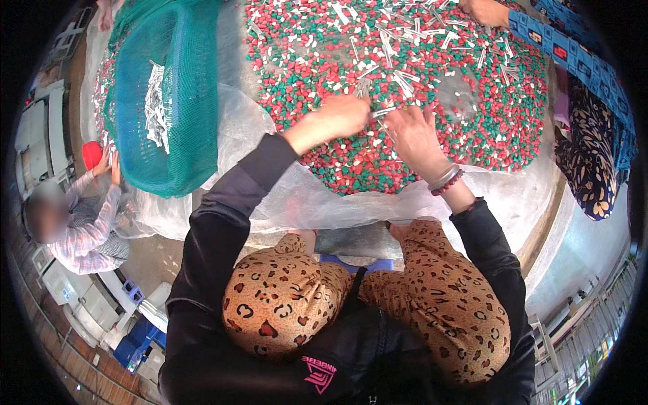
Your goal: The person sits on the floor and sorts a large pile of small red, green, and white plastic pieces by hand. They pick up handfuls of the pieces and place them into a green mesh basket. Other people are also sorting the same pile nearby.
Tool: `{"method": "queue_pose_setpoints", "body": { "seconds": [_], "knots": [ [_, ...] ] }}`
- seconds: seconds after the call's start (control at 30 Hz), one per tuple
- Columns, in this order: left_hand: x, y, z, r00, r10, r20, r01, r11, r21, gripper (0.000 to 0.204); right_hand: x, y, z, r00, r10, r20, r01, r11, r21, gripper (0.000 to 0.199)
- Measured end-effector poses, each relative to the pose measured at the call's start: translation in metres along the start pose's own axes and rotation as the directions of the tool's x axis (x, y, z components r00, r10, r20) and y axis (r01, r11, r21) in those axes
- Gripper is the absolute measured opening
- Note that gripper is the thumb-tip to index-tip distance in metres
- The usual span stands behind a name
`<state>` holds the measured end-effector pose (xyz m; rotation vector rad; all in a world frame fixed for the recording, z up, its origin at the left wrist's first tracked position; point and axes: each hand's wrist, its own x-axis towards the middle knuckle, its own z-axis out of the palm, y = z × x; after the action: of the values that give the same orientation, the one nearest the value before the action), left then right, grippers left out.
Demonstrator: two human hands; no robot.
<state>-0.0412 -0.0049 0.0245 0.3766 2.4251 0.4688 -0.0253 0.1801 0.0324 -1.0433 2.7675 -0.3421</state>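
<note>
My left hand (341, 113) is closed over the pile, with a small bundle of thin pale strips (363, 87) sticking out past its fingers. Close beside it, my right hand (417, 138) has its fingertips low over the pieces, apparently pinching a thin strip near the left hand; its grip is partly hidden. Both hands are above a broad layer of small red, green and white pebble-like pieces (364, 172). Loose whitish strips (405, 84) lie scattered among them, mostly beyond my hands.
A blue-green basket (197, 88) draped in green netting stands left, holding a heap of pale strips (156, 111). White translucent sheeting (246, 182) covers the near edge. Another person's hand (486, 12) reaches in at top right; a person in a plaid shirt (91, 233) sits far left.
</note>
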Motion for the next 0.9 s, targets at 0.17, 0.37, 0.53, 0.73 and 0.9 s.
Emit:
{"method": "queue_pose_setpoints", "body": {
  "seconds": [0.17, 0.37, 0.53, 0.73, 0.9],
  "knots": [
    [0.006, -0.041, -0.042, 0.999, -0.038, 0.001, 0.025, 0.636, -0.771, 0.022, 0.012, 0.01, -0.025, 0.99, 0.123, 0.067, -0.137, 0.95, 0.28, 0.018],
    [0.045, -0.057, -0.03, 0.995, -0.096, -0.035, 0.043, 0.703, -0.71, 0.035, 0.012, 0.002, 0.012, 0.945, 0.107, 0.308, -0.141, 0.986, 0.091, 0.031],
    [0.049, -0.014, -0.016, 0.99, -0.139, -0.026, 0.142, 0.98, 0.138, 0.059, 0.009, 0.01, 0.013, 0.95, 0.169, 0.261, -0.231, 0.945, 0.231, 0.028],
    [0.049, -0.03, -0.018, 0.998, 0.035, 0.06, -0.032, 0.998, -0.055, 0.042, 0.004, 0.053, -0.013, 0.912, 0.243, 0.331, -0.404, 0.388, 0.828, 0.027],
    [0.023, -0.058, -0.044, 0.988, 0.093, 0.127, 0.06, 0.522, -0.851, 0.039, 0.003, 0.044, 0.006, 0.952, 0.21, 0.223, -0.299, 0.799, 0.522, 0.029]
  ]
}}
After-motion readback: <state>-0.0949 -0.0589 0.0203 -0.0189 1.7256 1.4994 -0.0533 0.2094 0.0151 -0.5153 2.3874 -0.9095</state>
